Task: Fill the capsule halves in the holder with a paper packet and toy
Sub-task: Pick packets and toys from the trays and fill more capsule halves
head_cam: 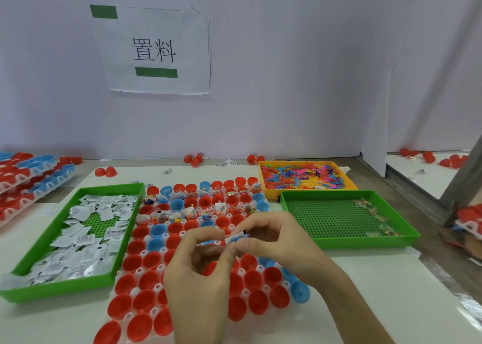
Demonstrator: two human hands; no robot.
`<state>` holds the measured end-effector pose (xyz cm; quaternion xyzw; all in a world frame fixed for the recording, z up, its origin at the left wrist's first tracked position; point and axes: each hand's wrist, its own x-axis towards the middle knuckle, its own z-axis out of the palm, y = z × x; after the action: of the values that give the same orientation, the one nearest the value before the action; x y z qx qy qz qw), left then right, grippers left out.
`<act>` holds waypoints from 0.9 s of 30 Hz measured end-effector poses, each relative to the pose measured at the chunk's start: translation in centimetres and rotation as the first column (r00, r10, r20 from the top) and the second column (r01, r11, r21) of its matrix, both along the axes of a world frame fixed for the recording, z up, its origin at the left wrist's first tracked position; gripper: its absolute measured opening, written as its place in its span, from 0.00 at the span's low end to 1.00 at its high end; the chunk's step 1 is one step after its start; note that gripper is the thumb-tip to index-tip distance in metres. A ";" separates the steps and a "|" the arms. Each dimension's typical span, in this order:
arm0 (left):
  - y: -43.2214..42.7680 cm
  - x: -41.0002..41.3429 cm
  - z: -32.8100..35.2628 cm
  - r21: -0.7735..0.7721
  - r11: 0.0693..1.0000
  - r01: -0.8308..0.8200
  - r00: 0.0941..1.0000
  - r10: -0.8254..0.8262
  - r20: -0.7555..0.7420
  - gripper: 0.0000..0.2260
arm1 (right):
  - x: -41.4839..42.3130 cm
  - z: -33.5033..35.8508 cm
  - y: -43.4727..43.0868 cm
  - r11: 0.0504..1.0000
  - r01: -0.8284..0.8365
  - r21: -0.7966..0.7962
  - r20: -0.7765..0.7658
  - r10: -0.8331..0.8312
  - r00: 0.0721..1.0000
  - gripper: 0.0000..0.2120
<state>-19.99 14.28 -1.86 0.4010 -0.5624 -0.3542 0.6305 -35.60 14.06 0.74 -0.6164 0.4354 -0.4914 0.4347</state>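
Paper packet [236,237] pinched, left hand [200,273], right hand [273,236]

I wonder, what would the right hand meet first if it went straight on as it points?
The right hand would likely meet the left hand first, just across the paper packet both pinch.

On my screen I see two bare hands, the left hand [198,273] and the right hand [273,236]. The right forearm [360,309] is bare too (the left one barely shows past the wrist).
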 end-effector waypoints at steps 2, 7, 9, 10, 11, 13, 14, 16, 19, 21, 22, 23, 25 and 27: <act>0.0 0.1 0.0 0.022 1.000 0.021 1.000 -0.020 -0.022 0.10 | -0.3 -0.2 -0.1 1.000 0.004 -0.017 -0.007 -0.005 1.000 0.05; -0.1 0.3 0.2 0.087 0.993 0.075 0.994 -0.068 -0.089 0.09 | -0.6 -0.4 -0.2 0.998 -0.051 -0.042 0.041 0.053 0.998 0.05; -0.1 0.3 0.4 0.094 0.991 0.091 0.992 -0.082 -0.093 0.08 | -0.7 -0.4 -0.3 0.997 -0.048 -0.062 0.039 0.051 0.998 0.06; -0.1 0.3 0.4 0.094 0.991 0.092 0.992 -0.083 -0.093 0.08 | -0.8 -0.5 -0.4 0.997 -0.021 -0.073 0.024 0.023 0.999 0.06; 0.0 0.3 0.5 0.093 0.992 0.087 0.992 -0.078 -0.097 0.07 | -1.0 -0.4 -0.6 0.996 0.031 -0.086 0.002 -0.031 1.000 0.07; -0.1 0.7 0.6 0.090 0.994 0.058 0.992 -0.047 -0.121 0.05 | -1.7 -0.1 -1.2 0.974 0.191 -0.124 -0.045 -0.198 0.979 0.10; -0.2 1.0 0.6 0.089 0.995 0.039 0.991 -0.027 -0.135 0.04 | -2.2 0.3 -1.5 0.952 0.267 -0.148 -0.070 -0.280 0.957 0.11; -0.5 1.6 0.7 0.091 0.996 0.007 0.988 0.007 -0.151 0.03 | -3.4 1.4 -2.6 0.912 0.359 -0.199 -0.159 -0.391 0.906 0.12; -1.0 2.3 0.6 0.088 0.996 -0.032 0.991 0.043 -0.127 0.09 | -5.3 2.5 -5.4 0.872 0.412 -0.265 -0.406 -0.488 0.772 0.08; -0.9 2.6 0.5 0.103 0.994 -0.041 0.991 0.054 -0.121 0.11 | -5.8 2.3 -7.2 0.875 0.412 -0.254 -0.565 -0.480 0.671 0.05; -0.8 2.7 0.4 0.110 0.993 -0.043 0.991 0.056 -0.122 0.11 | -5.9 1.8 -7.8 0.886 0.402 -0.230 -0.616 -0.452 0.645 0.04; -0.8 2.7 0.3 0.114 0.993 -0.040 0.991 0.054 -0.124 0.12 | -6.0 1.2 -8.2 0.894 0.396 -0.207 -0.641 -0.430 0.635 0.04; -0.8 2.8 0.6 0.110 0.993 -0.039 0.990 0.054 -0.128 0.13 | -6.3 0.1 -8.7 0.890 0.414 -0.193 -0.623 -0.437 0.648 0.04; -1.2 2.9 1.0 0.099 0.994 -0.052 0.987 0.066 -0.145 0.13 | -6.1 -0.4 -9.3 0.873 0.439 -0.213 -0.582 -0.474 0.661 0.05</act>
<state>-17.11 13.11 -0.88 0.4195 -0.4846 -0.3905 0.6608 -41.68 4.78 0.34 -0.6247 0.6799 -0.3667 0.1140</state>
